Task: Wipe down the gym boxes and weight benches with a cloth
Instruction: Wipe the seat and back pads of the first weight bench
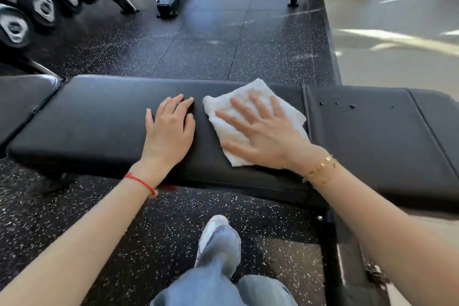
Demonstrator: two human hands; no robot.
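Here a folded white terry cloth (250, 119) lies flat on the long black padded vinyl weight bench (99, 119), near the seam before its right-hand pad. The right hand (260, 131), fingers straight and spread wide, presses down on the cloth. Just beside it, the left hand (169, 129) rests palm-down on the bare pad, fingers relaxed, holding nothing. A thin red string bracelet (139, 181) circles the left wrist, a gold chain bracelet (320, 169) the right. Black hex dumbbells (42, 7) sit racked on the far left over speckled black rubber flooring (211, 52).
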